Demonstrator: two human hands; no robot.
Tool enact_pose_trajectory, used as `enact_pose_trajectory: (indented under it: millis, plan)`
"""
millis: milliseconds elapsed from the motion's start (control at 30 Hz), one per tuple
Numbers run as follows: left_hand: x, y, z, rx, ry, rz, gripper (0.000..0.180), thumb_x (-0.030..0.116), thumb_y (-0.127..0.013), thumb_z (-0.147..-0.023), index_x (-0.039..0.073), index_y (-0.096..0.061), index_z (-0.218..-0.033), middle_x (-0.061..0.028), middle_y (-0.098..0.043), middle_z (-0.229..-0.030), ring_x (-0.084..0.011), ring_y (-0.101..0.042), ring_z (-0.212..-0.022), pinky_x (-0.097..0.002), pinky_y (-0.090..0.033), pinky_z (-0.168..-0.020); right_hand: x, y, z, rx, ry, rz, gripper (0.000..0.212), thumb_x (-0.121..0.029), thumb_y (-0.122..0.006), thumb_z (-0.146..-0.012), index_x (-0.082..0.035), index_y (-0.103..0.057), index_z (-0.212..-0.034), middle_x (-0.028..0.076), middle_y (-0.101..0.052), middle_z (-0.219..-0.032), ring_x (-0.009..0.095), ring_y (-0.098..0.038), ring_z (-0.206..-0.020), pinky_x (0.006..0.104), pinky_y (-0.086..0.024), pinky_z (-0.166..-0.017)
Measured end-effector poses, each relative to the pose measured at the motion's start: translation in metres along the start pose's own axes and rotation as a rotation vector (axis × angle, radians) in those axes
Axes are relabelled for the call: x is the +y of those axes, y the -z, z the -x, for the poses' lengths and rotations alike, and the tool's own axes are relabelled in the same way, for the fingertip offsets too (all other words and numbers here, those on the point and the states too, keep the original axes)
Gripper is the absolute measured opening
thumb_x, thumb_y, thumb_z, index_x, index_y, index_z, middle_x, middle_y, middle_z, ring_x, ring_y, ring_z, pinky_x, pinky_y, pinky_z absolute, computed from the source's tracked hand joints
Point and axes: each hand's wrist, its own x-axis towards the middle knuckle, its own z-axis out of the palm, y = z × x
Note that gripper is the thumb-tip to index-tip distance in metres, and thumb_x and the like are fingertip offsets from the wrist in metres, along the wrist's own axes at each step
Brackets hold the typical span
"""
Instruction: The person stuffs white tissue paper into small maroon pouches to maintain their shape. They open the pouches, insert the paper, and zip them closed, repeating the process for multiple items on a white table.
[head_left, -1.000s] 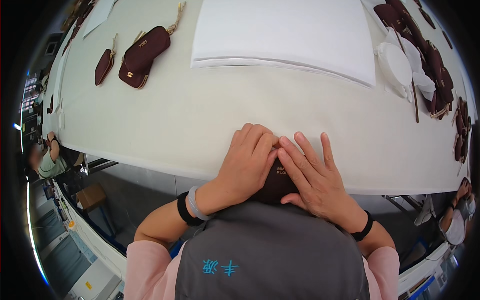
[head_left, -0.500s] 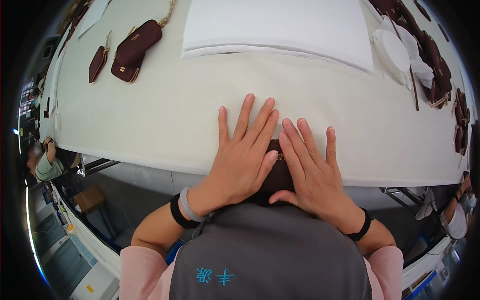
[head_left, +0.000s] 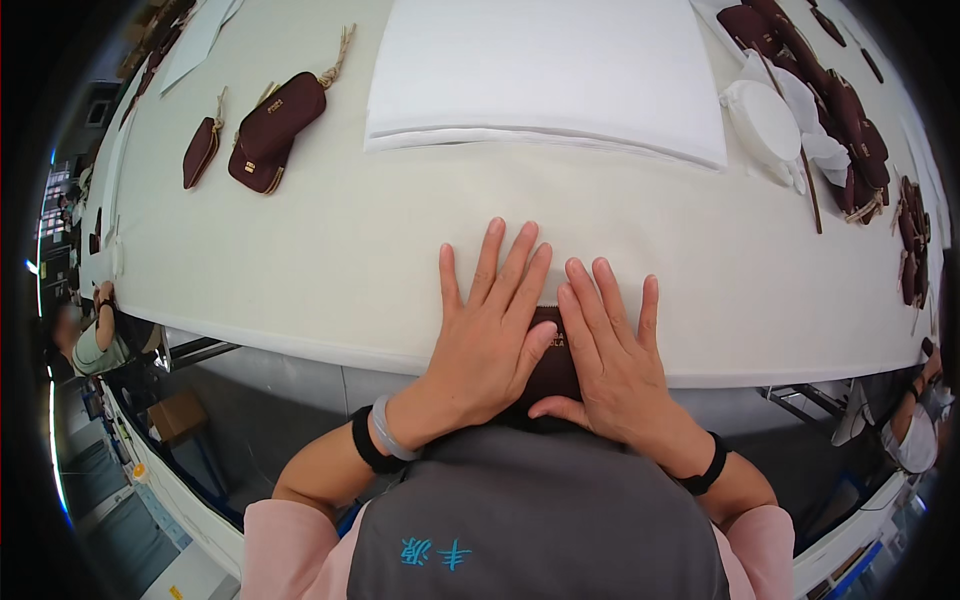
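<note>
Both my hands lie flat on a dark maroon pouch (head_left: pixel 553 378) at the near edge of the table. Gold lettering and a strip of its zipper edge show between them; most of it is hidden. My left hand (head_left: pixel 483 345) covers its left side, fingers stretched out and pointing away from me. On the right side rests my right hand (head_left: pixel 617 365), fingers extended and its thumb reaching inward across the pouch's lower part. Neither hand is closed around anything.
A stack of white paper sheets (head_left: pixel 545 75) lies at the far middle of the pale tabletop (head_left: pixel 300 260). Far left are maroon pouches (head_left: pixel 277 125) with cord pulls. More pouches (head_left: pixel 855 125) and white tissue (head_left: pixel 765 115) are piled far right. Other people work at both sides.
The whole view has shifted, so the table and its things appear slightly lower. My hands stay flat on the pouch with almost the same pose.
</note>
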Motion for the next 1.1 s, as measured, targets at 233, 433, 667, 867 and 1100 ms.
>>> enact_pose_trajectory:
  millis: [233,433,667,867,1100]
  plan:
    - [0.003,0.008,-0.006,0.123,-0.074,0.032,0.061,0.015,-0.059,-0.097,-0.002,-0.042,-0.153,-0.0207,-0.03,-0.165,-0.044,-0.021,-0.154,-0.0655,-0.015,-0.12,0.016,0.014,0.016,0.112,-0.098,-0.287,0.093,-0.044,-0.079,-0.082,0.003,-0.04,-0.152,0.022,-0.039,-0.16,0.04,-0.027,-0.153,0.0638,-0.011,-0.122]
    - [0.006,0.012,-0.021,0.164,-0.27,0.334,0.04,-0.009,-0.07,-0.083,-0.002,-0.068,-0.123,-0.0149,-0.069,-0.125,-0.0332,-0.067,-0.114,-0.0396,-0.057,-0.093,0.022,0.017,0.021,0.38,-0.28,-0.635,0.052,0.009,-0.069,-0.087,-0.001,-0.06,-0.138,0.012,-0.075,-0.115,0.025,-0.066,-0.103,0.0309,-0.057,-0.081]
    - [0.014,0.004,-0.037,0.205,-0.198,0.423,0.025,0.002,-0.079,-0.081,0.001,-0.072,-0.105,-0.0092,-0.073,-0.106,-0.027,-0.068,-0.09,-0.0358,-0.057,-0.075,0.025,0.011,0.019,0.342,-0.481,-0.964,0.045,0.006,-0.07,-0.09,-0.004,-0.063,-0.134,0.01,-0.077,-0.1,0.02,-0.072,-0.082,0.0298,-0.059,-0.072]
    - [0.015,0.007,-0.041,0.111,-0.201,0.413,0.023,0.001,-0.078,-0.082,0.003,-0.074,-0.105,-0.0071,-0.074,-0.101,-0.0258,-0.068,-0.089,-0.0349,-0.056,-0.074,0.032,0.019,0.018,0.248,-0.413,-0.867,0.037,0.002,-0.07,-0.093,-0.003,-0.065,-0.13,0.011,-0.077,-0.1,0.014,-0.074,-0.085,0.0276,-0.057,-0.07]
    - [0.018,0.016,-0.048,-0.035,-0.148,0.482,0.023,0.003,-0.078,-0.083,0.005,-0.075,-0.105,-0.0053,-0.075,-0.096,-0.0247,-0.067,-0.086,-0.0345,-0.055,-0.072,0.043,0.042,0.02,-0.068,-0.544,-1.092,0.034,-0.007,-0.072,-0.092,-0.006,-0.066,-0.126,0.01,-0.075,-0.099,0.022,-0.073,-0.081,0.0316,-0.057,-0.067]
